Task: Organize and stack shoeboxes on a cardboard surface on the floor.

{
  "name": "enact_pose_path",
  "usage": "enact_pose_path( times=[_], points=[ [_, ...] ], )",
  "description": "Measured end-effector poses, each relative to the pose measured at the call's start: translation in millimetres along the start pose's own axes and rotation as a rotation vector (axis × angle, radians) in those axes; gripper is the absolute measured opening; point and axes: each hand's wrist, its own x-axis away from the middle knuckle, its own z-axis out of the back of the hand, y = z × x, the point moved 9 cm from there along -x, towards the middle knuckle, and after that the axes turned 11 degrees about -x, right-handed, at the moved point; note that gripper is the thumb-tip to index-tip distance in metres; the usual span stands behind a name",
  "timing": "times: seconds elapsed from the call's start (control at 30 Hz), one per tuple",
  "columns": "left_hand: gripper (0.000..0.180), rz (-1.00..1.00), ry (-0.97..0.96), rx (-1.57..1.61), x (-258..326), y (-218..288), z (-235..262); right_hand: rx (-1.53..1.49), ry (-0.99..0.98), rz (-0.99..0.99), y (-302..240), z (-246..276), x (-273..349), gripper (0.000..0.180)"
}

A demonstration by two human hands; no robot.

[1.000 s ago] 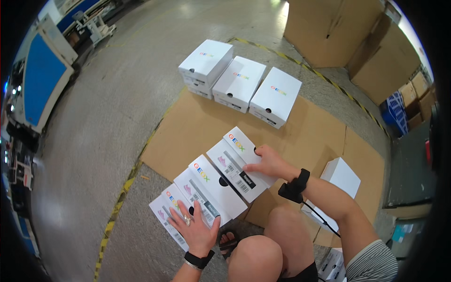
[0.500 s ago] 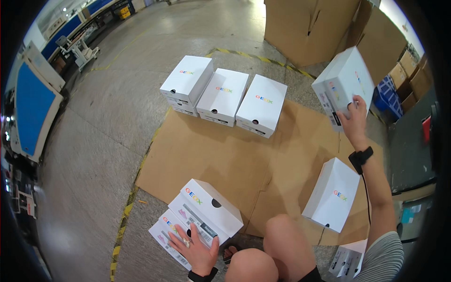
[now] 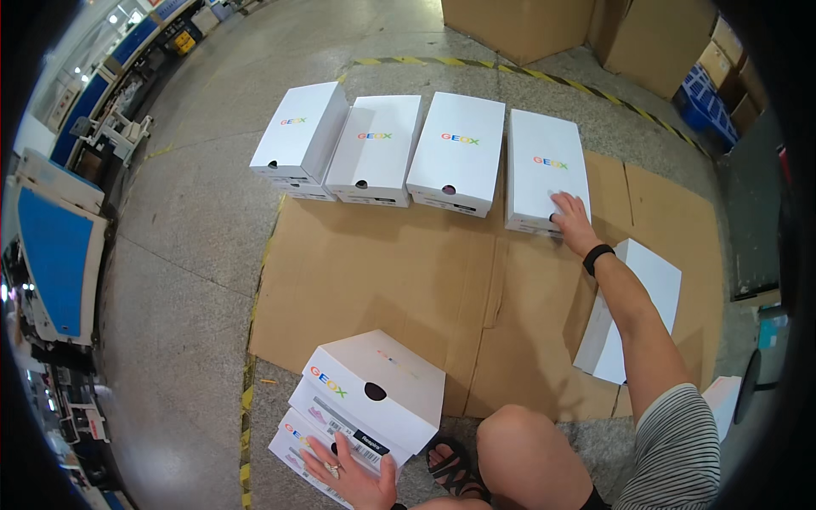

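Note:
My right hand grips the near end of a white shoe box, fingers on the lid and thumb by its finger hole. That box stands at the right end of a row, beside a third box, a second box and a left box with another under it. A flattened cardboard sheet lies beneath the row. At the near left, my left hand rests with fingers spread against the labelled ends of two stacked boxes, an upper shoe box and a lower shoe box.
Another white box lies on the sheet behind my right forearm, and part of a white box shows at the right. Yellow-black floor tape runs along the left. Large cartons and a blue crate stand at the back.
My right hand has brought its shoe box from the raised right side, left and down, to the row's right end. My left hand remains on the near boxes. The view has shifted.

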Motion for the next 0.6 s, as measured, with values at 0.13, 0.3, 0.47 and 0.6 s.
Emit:
enact_pose_path(
  times=[0.13,0.3,0.47,0.6],
  points=[
    [0.078,0.007,-0.004,-0.005,1.2,6.7,2.0,-0.010,0.053,0.015,-2.6,-2.0,-32.9,0.014],
    [0.073,0.022,0.085,0.101,13.4,-4.7,9.6,0.040,-0.154,-0.146,-9.1,-34.4,-83.6,0.016],
    [0.080,0.052,0.042,0.044,10.3,10.7,16.9,-0.160,-0.072,0.070,-72.0,14.9,-59.7,0.040],
    [0.091,0.074,0.031,0.157,6.2,11.5,11.7,-1.174,-0.474,-0.108,-257.1,57.0,-6.7,0.034]
  ],
)
